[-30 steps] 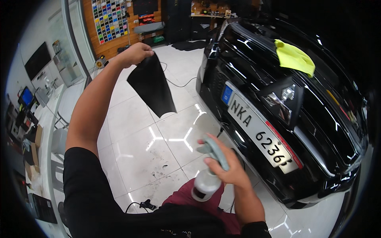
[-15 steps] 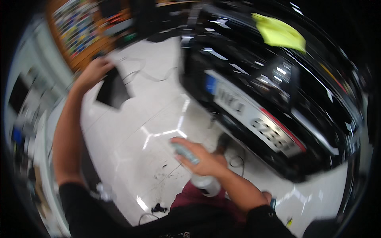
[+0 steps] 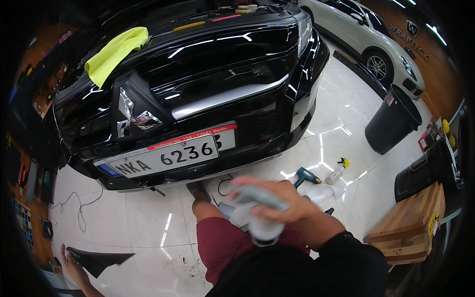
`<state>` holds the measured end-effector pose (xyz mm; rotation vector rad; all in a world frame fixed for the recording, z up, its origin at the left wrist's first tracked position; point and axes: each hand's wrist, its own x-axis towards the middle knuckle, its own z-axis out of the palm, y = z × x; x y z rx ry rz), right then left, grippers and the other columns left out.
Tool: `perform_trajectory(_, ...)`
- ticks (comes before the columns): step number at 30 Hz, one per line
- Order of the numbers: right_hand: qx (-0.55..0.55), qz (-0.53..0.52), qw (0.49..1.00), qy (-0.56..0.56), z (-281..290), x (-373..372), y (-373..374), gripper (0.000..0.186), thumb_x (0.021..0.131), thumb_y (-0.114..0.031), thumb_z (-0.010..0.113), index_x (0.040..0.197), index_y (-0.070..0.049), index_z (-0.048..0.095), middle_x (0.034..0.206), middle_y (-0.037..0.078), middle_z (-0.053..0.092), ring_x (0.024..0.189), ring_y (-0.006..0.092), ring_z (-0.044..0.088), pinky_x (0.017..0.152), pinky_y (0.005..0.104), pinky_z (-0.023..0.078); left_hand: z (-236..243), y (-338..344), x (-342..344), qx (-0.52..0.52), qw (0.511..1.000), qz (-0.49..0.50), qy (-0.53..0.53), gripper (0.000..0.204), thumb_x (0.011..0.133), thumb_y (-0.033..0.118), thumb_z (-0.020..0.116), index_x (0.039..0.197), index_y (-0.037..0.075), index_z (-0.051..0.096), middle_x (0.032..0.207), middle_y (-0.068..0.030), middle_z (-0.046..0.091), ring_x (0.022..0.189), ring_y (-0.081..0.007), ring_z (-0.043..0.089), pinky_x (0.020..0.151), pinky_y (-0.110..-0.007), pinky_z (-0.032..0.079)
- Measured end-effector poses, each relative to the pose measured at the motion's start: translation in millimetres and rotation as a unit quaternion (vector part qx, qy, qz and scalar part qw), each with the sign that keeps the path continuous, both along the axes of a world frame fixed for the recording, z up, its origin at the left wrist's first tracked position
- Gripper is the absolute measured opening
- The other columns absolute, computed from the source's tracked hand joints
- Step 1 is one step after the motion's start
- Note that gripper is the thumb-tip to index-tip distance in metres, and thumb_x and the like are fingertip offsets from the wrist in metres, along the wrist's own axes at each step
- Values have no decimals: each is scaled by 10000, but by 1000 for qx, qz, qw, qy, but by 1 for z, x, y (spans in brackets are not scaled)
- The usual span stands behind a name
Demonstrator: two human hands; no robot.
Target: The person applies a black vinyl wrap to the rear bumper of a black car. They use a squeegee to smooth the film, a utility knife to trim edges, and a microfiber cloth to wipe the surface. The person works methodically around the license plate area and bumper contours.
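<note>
By the black car (image 3: 267, 59), in the head view, the step looks like managing a black sheet (image 3: 101, 261) and spray bottle (image 3: 266, 229) together; the next move calls for a freely hanging sheet. At lower left, the left hand (image 3: 72, 269) pinches its end, nearly closed; the blurred right hand (image 3: 293, 202) curls around the bottle's neck.

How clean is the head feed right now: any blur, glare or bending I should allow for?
Head view: the right hand and spray bottle are blurred, while the license plate looks crisp; head view: bright light reflections streak the black car and glossy floor; head view: fisheye curves straight edges near the rim, with corners falling to black.
</note>
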<state>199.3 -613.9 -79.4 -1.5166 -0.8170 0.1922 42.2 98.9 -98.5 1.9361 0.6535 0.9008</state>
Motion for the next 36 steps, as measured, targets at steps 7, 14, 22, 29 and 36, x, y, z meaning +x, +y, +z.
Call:
perform_trajectory(7, -1, -370, 928, 38, 36, -66, -152, 716, 811, -61, 662, 1490, -4, 445, 1282, 178, 644, 1185, 256, 626, 1035, 355, 474, -13, -81, 23, -211, 959, -160, -103, 296, 1028, 115, 521, 1295, 11, 594, 1211, -70, 621, 1037, -148, 584, 957, -283, 453)
perform_trajectory(14, -135, -638, 758, 8, -34, -124, -324, 643, 925, -147, 637, 1529, -51, 439, 1433, 164, 552, 1212, 243, 563, 1035, 328, 441, 96, -168, 40, -272, 881, -349, -165, 359, 1061, 207, 508, 1332, -9, 604, 1325, -89, 641, 1261, -192, 567, 1133, -350, 388)
perform_trajectory(22, -112, -834, 529, 111, -417, -184, -486, 510, 987, -260, 651, 1415, -3, 548, 1299, 157, 638, 1089, 283, 643, 955, 379, 512, 175, -338, 83, 28, 924, -342, -168, 490, 997, 90, 541, 1458, -54, 454, 1383, -138, 572, 1181, -187, 594, 1037, -325, 473)
perform_trajectory(29, -106, -838, 487, 222, -465, -195, -572, 512, 998, -330, 622, 1294, 88, 614, 1236, 239, 668, 1091, 323, 656, 962, 403, 513, 208, -396, 121, 143, 947, -275, -85, 229, 1043, 84, 555, 1257, 28, 617, 1177, -34, 636, 1091, -120, 617, 948, -282, 487)
perform_trajectory(36, -16, -794, 436, 423, -609, -218, -589, 512, 913, -279, 650, 1270, 87, 617, 1190, 233, 668, 1064, 314, 658, 935, 408, 520, 193, -493, 157, 155, 922, -339, -103, 155, 1030, 89, 556, 1158, 33, 624, 1104, -44, 640, 1012, -137, 641, 949, -280, 495)
